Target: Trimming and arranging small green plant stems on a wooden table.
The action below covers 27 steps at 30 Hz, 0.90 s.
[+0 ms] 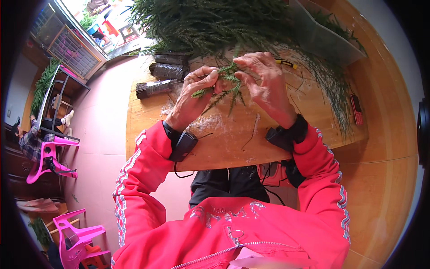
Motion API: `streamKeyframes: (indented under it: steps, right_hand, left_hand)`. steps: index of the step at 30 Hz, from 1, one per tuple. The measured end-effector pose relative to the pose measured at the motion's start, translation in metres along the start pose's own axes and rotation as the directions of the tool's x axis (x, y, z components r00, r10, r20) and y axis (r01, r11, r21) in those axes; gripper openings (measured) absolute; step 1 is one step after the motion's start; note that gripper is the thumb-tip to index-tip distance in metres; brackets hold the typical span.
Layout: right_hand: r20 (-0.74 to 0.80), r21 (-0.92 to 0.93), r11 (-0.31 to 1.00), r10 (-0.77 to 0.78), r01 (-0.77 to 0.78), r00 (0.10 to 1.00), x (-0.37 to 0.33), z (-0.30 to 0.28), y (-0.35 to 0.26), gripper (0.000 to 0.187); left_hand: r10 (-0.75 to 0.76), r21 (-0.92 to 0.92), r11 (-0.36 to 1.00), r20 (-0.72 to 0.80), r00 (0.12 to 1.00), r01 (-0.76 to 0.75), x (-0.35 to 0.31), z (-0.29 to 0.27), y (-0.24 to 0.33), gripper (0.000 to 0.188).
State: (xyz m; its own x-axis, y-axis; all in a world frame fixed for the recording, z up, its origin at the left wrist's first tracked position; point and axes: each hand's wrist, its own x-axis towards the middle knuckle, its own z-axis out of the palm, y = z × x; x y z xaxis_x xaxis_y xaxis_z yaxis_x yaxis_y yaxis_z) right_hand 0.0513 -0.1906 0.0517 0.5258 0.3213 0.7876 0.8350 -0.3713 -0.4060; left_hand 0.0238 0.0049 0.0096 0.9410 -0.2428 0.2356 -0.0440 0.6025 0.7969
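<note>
Above the middle of the wooden table, a green artificial fir sprig with several needled tips hangs between my hands. My left hand pinches its stem between thumb and fingers. At the sprig's upper right side is my right hand, thumb and forefinger curved around an upper tip with a gap between them; whether they touch it is hard to make out. Behind both hands lies a large heap of green artificial branches. Several wrapped bundles of dark wire stems lie left of my left hand.
A yellow cutter knife lies beyond my right hand. A translucent plastic bin leans at the back right, and a red phone rests by the right edge. Pink plastic stools stand at left, where another person sits near more greenery.
</note>
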Motion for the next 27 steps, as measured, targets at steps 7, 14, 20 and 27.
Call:
streamKeyframes:
  steps: [7, 14, 20, 27]
  right_hand:
    - [0.106, -0.277, 0.936, -0.196, 0.218, 0.975, -0.012, 0.012, 0.006, 0.037]
    - [0.115, -0.438, 0.850, -0.272, 0.294, 0.956, -0.013, 0.013, 0.007, 0.041]
    - [-0.003, -0.321, 0.929, -0.198, 0.186, 0.980, -0.010, 0.014, 0.008, 0.038]
    - [-0.040, -0.276, 0.937, -0.235, 0.215, 0.971, -0.009, 0.014, 0.006, 0.034]
  left_hand:
    - [-0.015, -0.103, 0.995, -0.041, 0.999, 0.011, -0.002, 0.008, -0.009, 0.015]
    - [0.145, 0.372, 0.922, -0.072, 0.987, -0.108, -0.002, 0.015, -0.003, 0.016]
    - [0.101, 0.235, 0.969, -0.112, 0.989, -0.072, -0.005, 0.020, -0.004, 0.017]
    - [-0.032, -0.004, 1.000, -0.060, 0.998, 0.031, -0.009, 0.013, -0.004, 0.018]
